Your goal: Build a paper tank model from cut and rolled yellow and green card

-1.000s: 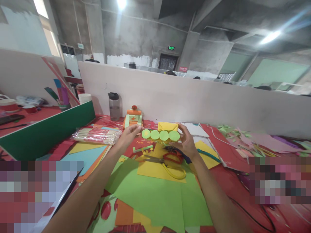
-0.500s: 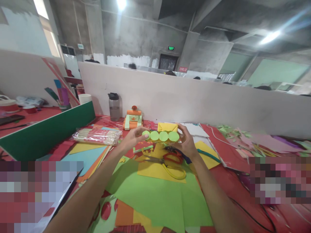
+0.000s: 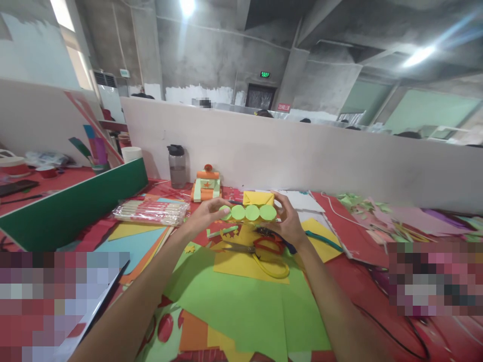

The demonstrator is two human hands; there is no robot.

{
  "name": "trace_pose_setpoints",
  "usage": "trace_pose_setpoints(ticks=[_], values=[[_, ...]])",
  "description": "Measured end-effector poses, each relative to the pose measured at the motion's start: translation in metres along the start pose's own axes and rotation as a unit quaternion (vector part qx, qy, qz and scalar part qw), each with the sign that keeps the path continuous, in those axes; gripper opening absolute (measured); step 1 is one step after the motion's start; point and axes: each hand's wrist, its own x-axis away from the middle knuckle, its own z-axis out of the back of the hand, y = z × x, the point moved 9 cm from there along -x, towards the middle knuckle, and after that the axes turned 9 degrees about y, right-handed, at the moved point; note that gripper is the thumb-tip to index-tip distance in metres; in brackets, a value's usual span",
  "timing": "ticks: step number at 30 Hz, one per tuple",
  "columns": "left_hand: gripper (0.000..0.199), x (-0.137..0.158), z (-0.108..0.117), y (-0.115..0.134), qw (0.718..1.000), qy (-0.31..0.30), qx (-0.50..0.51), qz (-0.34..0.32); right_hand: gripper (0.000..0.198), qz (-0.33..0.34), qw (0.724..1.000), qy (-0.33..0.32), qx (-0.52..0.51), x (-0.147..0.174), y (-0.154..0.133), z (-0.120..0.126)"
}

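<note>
- Red surface point(image 3: 362, 279): one. The step in hand appears to be pressing or steadying a disc at the left end of a paper model; the next move seems to call for light, even thumb pressure while the far end is kept steady.
- Green paper sheets point(image 3: 234, 301): at least two, overlapping.
- Hands: two. The left hand point(image 3: 206, 213) has its grip nearly closed, thumb on the leftmost disc; the right hand point(image 3: 289, 223) has its grip spread about the model's right end.
- Pack of sticks point(image 3: 151, 212): one, in clear wrap; sticks not countable.
- Water bottle point(image 3: 177, 168): one, upright.
- Orange-and-green paper model point(image 3: 207, 185): one, standing near the partition point(image 3: 302, 156).
- Yellow paper model point(image 3: 258, 198): one, between both hands, beyond the scissors.
- Yellow-handled scissors point(image 3: 251, 250): one pair, blades parted.
- Light-green discs point(image 3: 252, 212): four, in a row along the model's near side; the leftmost is partly covered.
</note>
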Motion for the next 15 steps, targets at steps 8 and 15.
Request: trace_pose_setpoints(ticks=[8, 15], values=[[0.044, -0.006, 0.008, -0.001, 0.999, 0.025, -0.014, -0.034, 0.087, 0.007, 0.999, 0.046, 0.012, -0.004, 0.005, 0.013], [0.024, -0.009, 0.035, -0.010, 0.962, 0.049, -0.264, -0.048, 0.086, -0.002, 0.995, 0.096, 0.015, -0.005, 0.009, 0.027]])
